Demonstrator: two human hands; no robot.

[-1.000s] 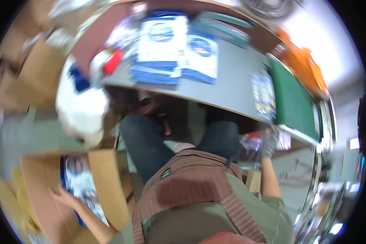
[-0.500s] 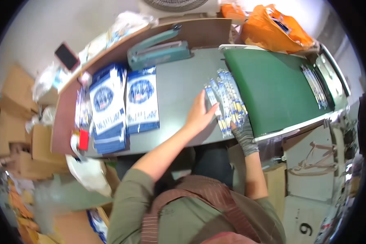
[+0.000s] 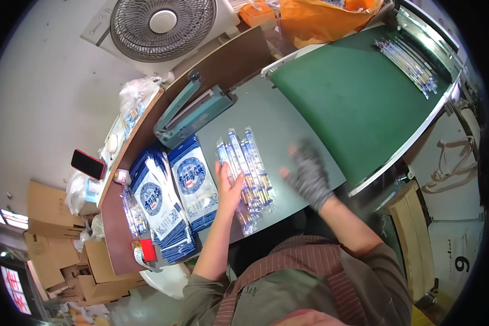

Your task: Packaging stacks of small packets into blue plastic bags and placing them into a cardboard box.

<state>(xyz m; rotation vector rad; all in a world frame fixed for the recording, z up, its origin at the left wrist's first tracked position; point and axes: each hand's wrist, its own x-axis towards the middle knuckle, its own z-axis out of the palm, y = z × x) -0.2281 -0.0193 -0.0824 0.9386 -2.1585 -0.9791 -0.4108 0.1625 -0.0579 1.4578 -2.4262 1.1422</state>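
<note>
Packets: a row of long, narrow clear packets (image 3: 247, 171) with blue and white printing lies side by side on the grey tabletop (image 3: 280, 117), just below the centre of the frame, running from upper left to lower right.
Left hand: the bare left hand (image 3: 229, 185) lies flat on the left edge of the row, fingers (image 3: 223, 169) stretched out and close together, gripping nothing.
Right hand: the right hand (image 3: 308, 173), in a grey knitted glove, hovers just right of the row, blurred; its fingers are spread wide and hold nothing; whether it touches the tabletop cannot be told.
Beside the row: two stacks of flat blue and white printed bags (image 3: 174, 195) lie left of the packets, near the left hand.
Sealer: a teal heat sealer (image 3: 193, 111) with its arm raised sits above the bags, at the upper left of the tabletop.
Belt: a green conveyor belt (image 3: 353, 92) fills the upper right; more narrow packets (image 3: 410, 62) lie at its far end.
Shelf: a brown wooden shelf (image 3: 117, 217) runs along the left of the tabletop, with a small red object (image 3: 148, 251) at its lower end.
Further out: a red phone (image 3: 88, 164) lies at left; a white fan (image 3: 157, 24) stands at the top; an orange plastic bag (image 3: 320, 16) is at the top right; cardboard boxes (image 3: 54, 239) are stacked lower left.
</note>
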